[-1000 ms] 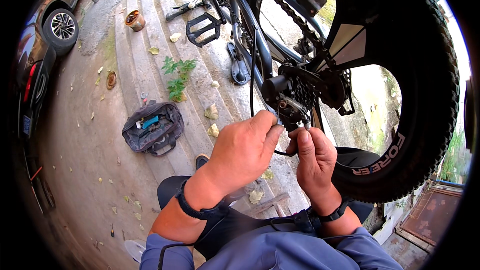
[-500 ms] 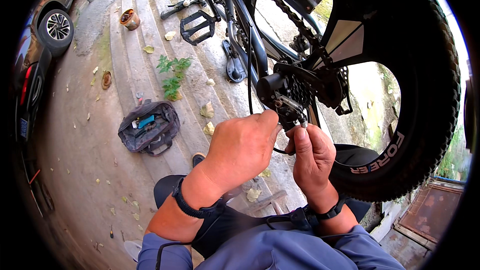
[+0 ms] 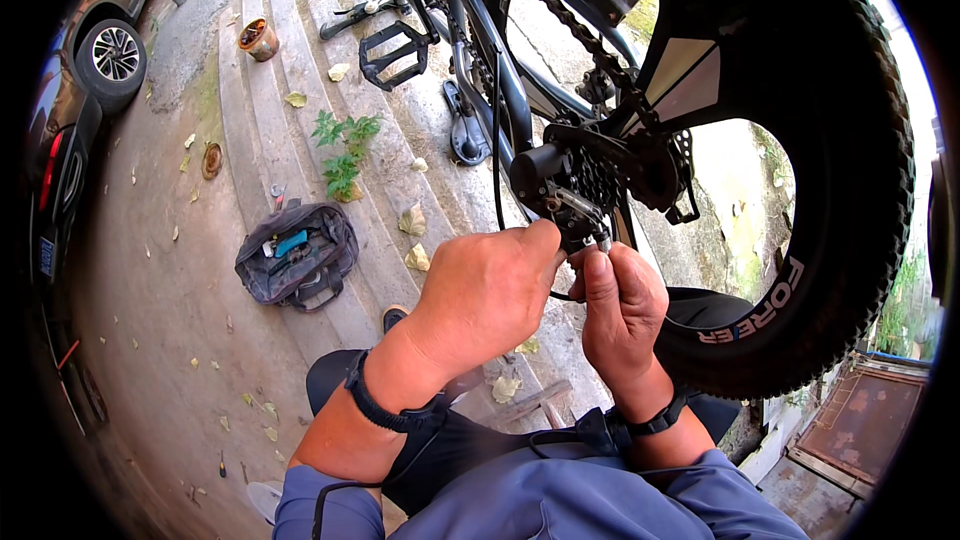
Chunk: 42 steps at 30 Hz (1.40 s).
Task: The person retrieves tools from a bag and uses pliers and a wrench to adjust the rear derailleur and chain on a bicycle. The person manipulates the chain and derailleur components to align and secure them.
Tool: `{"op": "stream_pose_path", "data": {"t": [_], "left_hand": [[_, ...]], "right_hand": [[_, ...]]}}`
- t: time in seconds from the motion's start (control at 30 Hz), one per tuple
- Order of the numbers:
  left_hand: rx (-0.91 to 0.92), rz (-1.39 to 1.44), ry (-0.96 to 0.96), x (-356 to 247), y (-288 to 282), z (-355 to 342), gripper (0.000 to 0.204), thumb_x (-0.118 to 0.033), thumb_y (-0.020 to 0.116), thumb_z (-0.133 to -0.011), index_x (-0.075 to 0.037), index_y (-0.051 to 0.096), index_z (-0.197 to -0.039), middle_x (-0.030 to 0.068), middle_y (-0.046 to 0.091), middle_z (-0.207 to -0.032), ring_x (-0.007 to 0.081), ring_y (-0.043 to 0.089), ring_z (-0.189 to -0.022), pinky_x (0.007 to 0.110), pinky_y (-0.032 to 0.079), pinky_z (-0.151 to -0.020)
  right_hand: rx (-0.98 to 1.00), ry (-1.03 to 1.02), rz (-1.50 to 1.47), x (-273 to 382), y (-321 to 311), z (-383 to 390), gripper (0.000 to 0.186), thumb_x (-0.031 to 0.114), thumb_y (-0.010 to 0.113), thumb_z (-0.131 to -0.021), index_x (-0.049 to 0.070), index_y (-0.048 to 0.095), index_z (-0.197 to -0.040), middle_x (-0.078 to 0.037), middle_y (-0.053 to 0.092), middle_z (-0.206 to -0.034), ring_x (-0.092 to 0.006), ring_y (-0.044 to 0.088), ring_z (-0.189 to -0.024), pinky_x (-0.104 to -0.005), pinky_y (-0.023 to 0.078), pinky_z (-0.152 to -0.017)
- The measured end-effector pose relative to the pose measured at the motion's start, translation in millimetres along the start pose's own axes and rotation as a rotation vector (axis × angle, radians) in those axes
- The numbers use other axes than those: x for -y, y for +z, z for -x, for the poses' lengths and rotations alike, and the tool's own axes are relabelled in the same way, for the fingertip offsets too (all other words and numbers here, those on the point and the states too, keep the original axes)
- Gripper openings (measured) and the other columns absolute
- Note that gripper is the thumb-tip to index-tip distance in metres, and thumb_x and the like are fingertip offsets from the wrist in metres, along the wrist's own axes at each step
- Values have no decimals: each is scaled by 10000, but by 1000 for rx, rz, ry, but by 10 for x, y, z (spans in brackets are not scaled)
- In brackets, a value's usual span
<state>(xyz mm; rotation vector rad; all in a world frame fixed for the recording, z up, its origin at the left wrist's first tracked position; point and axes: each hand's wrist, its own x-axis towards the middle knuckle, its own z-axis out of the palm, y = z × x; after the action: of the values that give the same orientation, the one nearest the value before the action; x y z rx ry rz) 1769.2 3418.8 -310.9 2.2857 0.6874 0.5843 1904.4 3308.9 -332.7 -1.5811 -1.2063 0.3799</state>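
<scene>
A bicycle stands upside down before me, its rear derailleur (image 3: 572,212) beside the cogs (image 3: 602,178) and the rear wheel's hub. My left hand (image 3: 482,285) is closed at the derailleur's left side, fingertips pressed together; what they pinch is hidden behind the knuckles. My right hand (image 3: 625,310) pinches a small silvery cable adjuster (image 3: 602,241) at the derailleur's lower end, thumb toward me. A black cable housing (image 3: 497,140) runs down the frame toward my left hand, and a loop of it shows between both hands.
The fat knobby tyre (image 3: 850,270) fills the right side. A pedal (image 3: 395,55) and the saddle (image 3: 466,125) lie left of the frame. On the stone steps sit an open tool bag (image 3: 297,258), a leafy plant (image 3: 345,150) and a rusty pot (image 3: 259,40). A parked car (image 3: 75,90) stands far left.
Both hands keep their grip at the derailleur, with hardly any shift of the fingers. The whole view has moved very slightly.
</scene>
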Motion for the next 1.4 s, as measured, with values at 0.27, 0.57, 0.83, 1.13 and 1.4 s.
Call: {"op": "stream_pose_path", "data": {"t": [0.27, 0.57, 0.83, 1.13, 1.4], "left_hand": [[-24, -38, -21, 6, -2, 19, 176, -117, 664, -910, -57, 517, -833, 178, 606, -709, 419, 623, -663, 490, 468, -551], [-26, -27, -19, 1, -7, 25, 188, -134, 662, -920, -59, 520, -823, 177, 592, -695, 423, 616, -663, 484, 462, -548], [-28, -12, -22, -14, -6, 25, 207, -137, 664, -924, -61, 508, -811, 174, 591, -695, 420, 611, -659, 476, 459, -544], [-33, -17, -12, -27, 4, 20, 207, -129, 668, -920, -59, 507, -810, 174, 592, -694, 423, 610, -655, 482, 460, -543], [-92, -2, 8, -38, 44, 42, 206, -122, 678, -915, -55, 516, -808, 173, 579, -683, 417, 608, -641, 484, 453, -533]], "right_hand": [[2, 179, -196, 57, -6, 25, 166, 74, 587, -1017, -48, 700, -1013, -67, 639, -745, -129, 592, -652, -277, 458, -590], [95, 383, -504, 72, -72, 122, 254, 178, 577, -1056, -48, 691, -1034, -23, 659, -777, -76, 604, -704, -233, 484, -644], [53, 324, -417, 55, -66, 129, 220, 152, 597, -1041, -41, 700, -1017, -6, 630, -756, -64, 576, -677, -229, 454, -625], [34, 346, -369, 124, -77, 103, 192, 113, 598, -1029, -37, 708, -979, -2, 596, -717, -64, 538, -644, -237, 426, -598], [49, 280, -314, 70, -87, 82, 196, 113, 588, -1033, -39, 705, -994, -9, 605, -710, -71, 553, -655, -239, 439, -612]]}}
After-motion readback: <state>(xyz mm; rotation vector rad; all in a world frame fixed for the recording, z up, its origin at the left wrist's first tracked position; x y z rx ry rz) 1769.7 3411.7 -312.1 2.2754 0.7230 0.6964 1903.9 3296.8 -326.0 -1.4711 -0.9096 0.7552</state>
